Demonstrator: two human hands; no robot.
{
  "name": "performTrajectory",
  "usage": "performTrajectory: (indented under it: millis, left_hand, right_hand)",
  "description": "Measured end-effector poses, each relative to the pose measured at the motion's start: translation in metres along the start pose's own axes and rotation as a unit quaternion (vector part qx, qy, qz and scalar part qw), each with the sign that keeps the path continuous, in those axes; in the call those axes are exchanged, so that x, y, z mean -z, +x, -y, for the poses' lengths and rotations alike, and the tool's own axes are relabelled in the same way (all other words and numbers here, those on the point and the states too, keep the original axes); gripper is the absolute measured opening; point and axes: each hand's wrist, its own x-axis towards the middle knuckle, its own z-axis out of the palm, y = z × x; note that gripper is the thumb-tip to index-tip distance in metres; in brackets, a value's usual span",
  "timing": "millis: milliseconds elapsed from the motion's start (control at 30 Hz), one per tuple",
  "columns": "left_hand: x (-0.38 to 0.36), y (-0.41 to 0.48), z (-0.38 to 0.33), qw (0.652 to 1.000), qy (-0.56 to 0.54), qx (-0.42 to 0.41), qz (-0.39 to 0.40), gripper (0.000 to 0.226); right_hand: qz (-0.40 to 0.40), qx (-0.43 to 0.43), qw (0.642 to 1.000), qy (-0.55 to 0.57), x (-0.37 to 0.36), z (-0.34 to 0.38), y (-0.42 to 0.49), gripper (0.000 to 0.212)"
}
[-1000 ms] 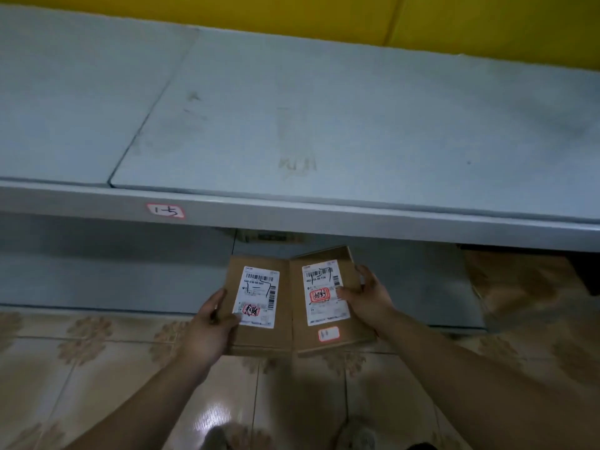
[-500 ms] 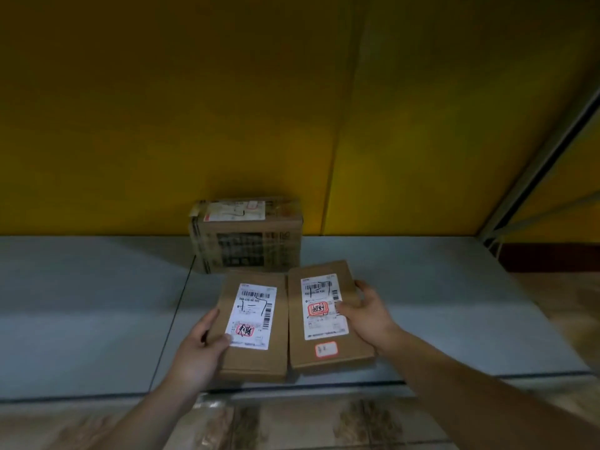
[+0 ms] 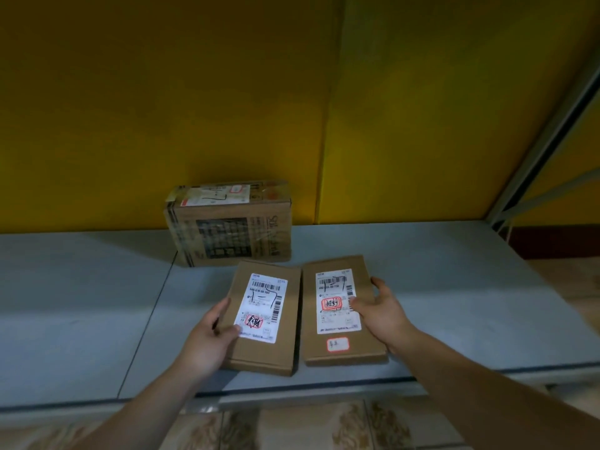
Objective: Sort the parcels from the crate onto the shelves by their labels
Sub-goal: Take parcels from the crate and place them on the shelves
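**Head view.** Two flat parcels lie side by side over the front part of the shelf point(image 3: 454, 303), labels up, inner long edges almost touching.

- The long axis of each parcel runs away from the person, toward the back wall.
- The left hand point(image 3: 207, 339) grips the left parcel point(image 3: 285, 349) at its outer long edge, near end. The thumb lies on the label and the fingers point(image 3: 220, 311) curl round the edge.
- The right hand point(image 3: 380, 313) holds the right parcel point(image 3: 360, 347) likewise at its outer edge.
- It cannot be told whether either parcel rests fully on the shelf.
- A box point(image 3: 230, 228) stands just behind the left parcel's far end. Judgement: a forward push has less room on the left.
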Motion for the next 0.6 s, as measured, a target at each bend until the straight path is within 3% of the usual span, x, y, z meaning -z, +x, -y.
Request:
performTrajectory:
  millis: [200, 333, 433, 533, 600]
  left_hand:
    - [-0.031, 0.016, -0.008, 0.984, 0.171, -0.051, 0.029, 0.057]
    - [-0.058, 0.021, -0.015, 0.929, 0.350, -0.120, 0.002, 0.051]
    - [-0.085, 0.009, -0.029, 0.886, 0.443, -0.135, 0.035, 0.067]
    - [-0.111, 0.004, -0.034, 0.841, 0.518, -0.119, 0.097, 0.102]
    - [-0.118, 0.008, -0.037, 0.824, 0.541, -0.126, 0.116, 0.110]
  right_hand:
    - [-0.078, 0.000, 0.997, -0.010, 0.036, -0.014, 0.012, 0.073]
    - [-0.146, 0.007, 0.986, -0.075, 0.062, -0.018, 0.018, 0.059]
    - [-0.182, 0.012, 0.976, -0.121, 0.079, -0.023, 0.025, 0.052]
    - [-0.157, 0.069, 0.939, -0.299, 0.093, -0.029, 0.024, 0.062]
    - [-0.070, 0.148, 0.881, -0.444, 0.096, -0.030, 0.022, 0.068]
